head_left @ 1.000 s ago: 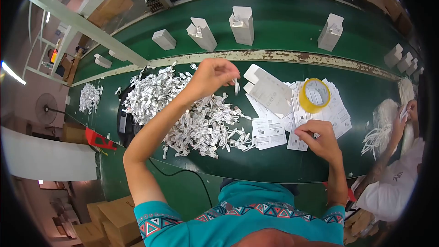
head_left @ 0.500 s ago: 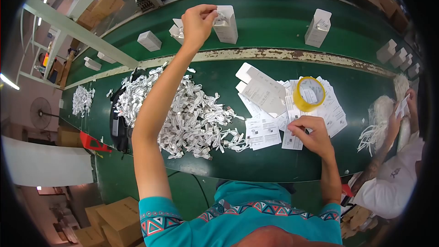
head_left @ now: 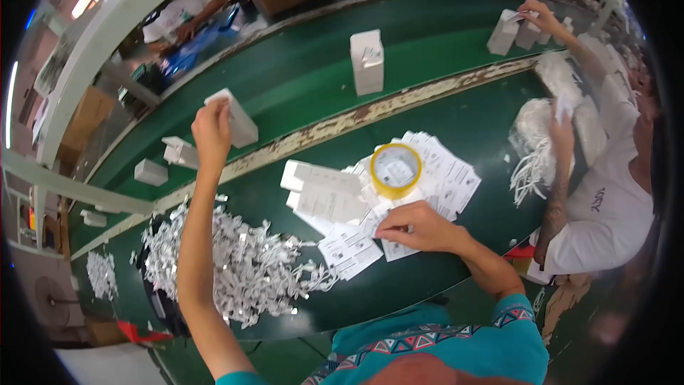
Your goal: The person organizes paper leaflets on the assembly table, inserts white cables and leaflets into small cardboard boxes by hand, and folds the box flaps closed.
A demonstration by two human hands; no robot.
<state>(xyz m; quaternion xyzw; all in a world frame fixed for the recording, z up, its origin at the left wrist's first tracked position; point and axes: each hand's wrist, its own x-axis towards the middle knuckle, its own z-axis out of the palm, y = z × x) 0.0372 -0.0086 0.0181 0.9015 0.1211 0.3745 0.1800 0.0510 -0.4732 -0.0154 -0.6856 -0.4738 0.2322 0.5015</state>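
Note:
My left hand [head_left: 212,130] is raised over the green belt, its fingers curled together at the top of an upright white box [head_left: 241,122]. Whatever those fingers may hold is hidden. My right hand [head_left: 420,227] rests on a spread of printed paper leaflets [head_left: 449,171], thumb and fingers pinched at the edge of one leaflet. A roll of yellow tape [head_left: 396,170] lies on the leaflets just beyond it. Left of the tape, a flattened-looking white carton [head_left: 329,194] lies on the papers. Below my left forearm spreads a heap of bundled white cables [head_left: 249,260].
More white boxes stand on the belt, one upright box [head_left: 367,64] at the middle and a small box [head_left: 151,172] at left. At right, a co-worker's hand [head_left: 543,18] touches a box, near bagged white cables [head_left: 534,132]. A metal post [head_left: 85,199] crosses at left.
The view has swung to the right, so table items appear further left. My left hand remains at the box's top, and my right hand stays on the leaflets. The co-worker's hand now reaches a box.

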